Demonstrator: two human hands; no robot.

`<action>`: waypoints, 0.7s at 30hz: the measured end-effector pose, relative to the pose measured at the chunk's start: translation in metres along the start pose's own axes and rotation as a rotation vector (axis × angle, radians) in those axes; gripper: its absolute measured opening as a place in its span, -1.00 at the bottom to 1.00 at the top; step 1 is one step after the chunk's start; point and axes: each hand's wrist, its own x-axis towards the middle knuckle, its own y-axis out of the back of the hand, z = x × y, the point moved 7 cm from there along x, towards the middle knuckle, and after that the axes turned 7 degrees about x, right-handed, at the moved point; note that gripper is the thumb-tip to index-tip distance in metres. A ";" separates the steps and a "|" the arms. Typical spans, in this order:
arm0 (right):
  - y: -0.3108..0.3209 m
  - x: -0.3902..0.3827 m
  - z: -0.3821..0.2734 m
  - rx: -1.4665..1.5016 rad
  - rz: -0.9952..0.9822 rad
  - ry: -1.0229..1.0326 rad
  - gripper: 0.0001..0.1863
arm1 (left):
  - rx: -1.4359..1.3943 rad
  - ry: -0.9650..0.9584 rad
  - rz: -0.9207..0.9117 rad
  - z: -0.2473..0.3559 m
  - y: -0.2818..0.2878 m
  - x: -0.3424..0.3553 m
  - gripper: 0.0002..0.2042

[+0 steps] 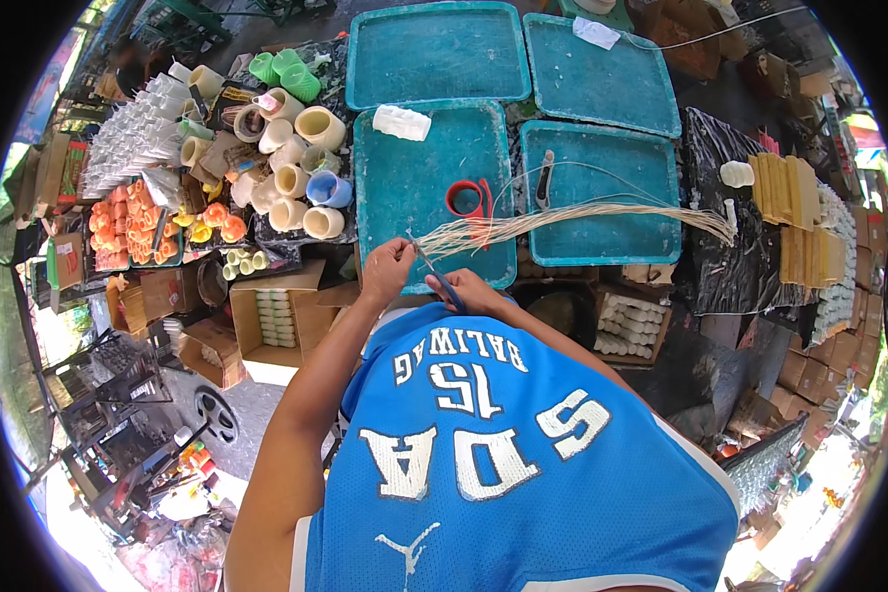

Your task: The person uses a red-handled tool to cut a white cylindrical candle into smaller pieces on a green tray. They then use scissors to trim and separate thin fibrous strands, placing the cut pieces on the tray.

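My left hand point(392, 263) pinches the near-left ends of a long bundle of thin cream strings point(582, 217). The bundle runs to the right across two teal trays and onto a black plastic sheet. In my right hand point(472, 292) is a pair of scissors point(439, 279) with dark blue handles, its blades pointing at the string ends by my left fingers. Whether the blades are parted is too small to tell. Just beyond the strings lies a red tape dispenser point(468, 200). A dark-handled cutter point(545, 181) rests farther right, partly next to a loose curved string.
Teal trays point(434, 103) cover the table ahead, one bearing a white ribbed candle-like piece point(402, 122). Cream cups and a blue cup point(329, 189) crowd the left, beside orange pieces point(128, 229). Yellow slabs point(787, 190) stand right. Open cardboard boxes point(278, 326) sit below the table edge.
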 end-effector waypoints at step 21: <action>0.001 0.009 0.003 0.093 -0.021 0.027 -0.34 | 0.110 -0.001 -0.036 0.011 0.000 0.000 -0.71</action>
